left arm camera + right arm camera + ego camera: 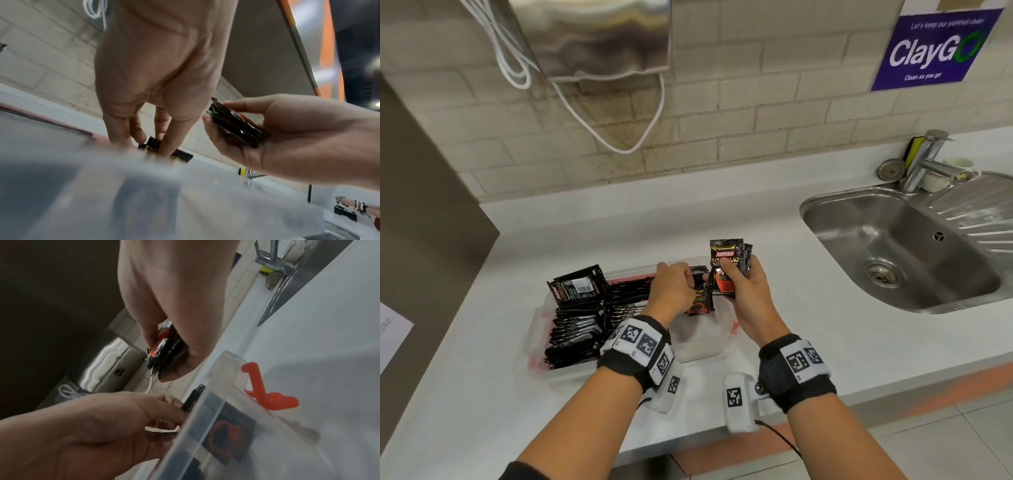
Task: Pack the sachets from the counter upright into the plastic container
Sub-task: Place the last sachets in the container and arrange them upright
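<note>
A clear plastic container point(709, 346) with red clips sits on the white counter, its left part filled with several black coffee sachets point(575, 329) standing on edge. My left hand point(674, 291) reaches into the container and pinches the top edge of an upright sachet point(700, 301); the left wrist view shows my fingers point(170, 142) on its serrated top point(153, 142). My right hand point(748, 287) hovers just right of it, gripping a small stack of black and red sachets point(727, 267), seen edge-on in the right wrist view point(166, 350).
A steel sink point(907, 250) with tap point(924, 161) lies to the right. A steel dispenser point(592, 37) with a white cable hangs on the tiled wall behind. A brown panel point(421, 212) borders the counter at left, with a paper sheet point(390, 329) by it.
</note>
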A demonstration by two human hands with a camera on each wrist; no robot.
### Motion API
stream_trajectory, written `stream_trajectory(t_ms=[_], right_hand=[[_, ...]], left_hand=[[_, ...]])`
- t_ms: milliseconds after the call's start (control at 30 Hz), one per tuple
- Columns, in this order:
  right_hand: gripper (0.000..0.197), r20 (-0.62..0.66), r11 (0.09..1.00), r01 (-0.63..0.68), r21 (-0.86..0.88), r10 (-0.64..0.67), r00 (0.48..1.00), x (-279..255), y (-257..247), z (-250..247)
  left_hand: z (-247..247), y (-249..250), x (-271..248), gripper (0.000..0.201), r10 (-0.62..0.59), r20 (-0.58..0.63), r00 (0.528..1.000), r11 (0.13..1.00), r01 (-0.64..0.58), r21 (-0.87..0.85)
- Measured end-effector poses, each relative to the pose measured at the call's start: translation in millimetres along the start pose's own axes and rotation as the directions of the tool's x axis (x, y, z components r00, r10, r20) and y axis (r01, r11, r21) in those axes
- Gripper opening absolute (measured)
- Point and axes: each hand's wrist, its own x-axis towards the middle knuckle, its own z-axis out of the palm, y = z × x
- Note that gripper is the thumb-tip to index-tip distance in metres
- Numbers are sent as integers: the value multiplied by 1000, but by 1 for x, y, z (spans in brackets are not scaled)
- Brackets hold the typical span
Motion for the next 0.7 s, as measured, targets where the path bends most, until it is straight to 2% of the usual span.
stream_trajectory(t_ms=[200, 267, 433, 600, 700], right_hand=[[30, 12, 996, -68, 52, 67, 998, 1, 5, 4], [31, 17, 995, -73, 66, 72, 997, 0, 7, 4], [29, 19, 993, -72, 95, 70, 997, 2, 10, 0], [30, 23, 993, -87, 76, 86, 996, 3, 12, -3], [32, 36, 995, -79, 64, 77, 996, 3, 13, -4]], left_hand=[[13, 0, 3, 15, -63, -11, 998, 997, 62, -39], [14, -1, 3, 19, -72, -20, 997, 997, 71, -24], [16, -3, 3, 46, -88, -26, 996, 993, 85, -77], [11, -5, 4, 51, -82, -36, 996, 991, 78, -107], [4, -4, 3, 47, -40, -64, 997, 993, 33, -114]])
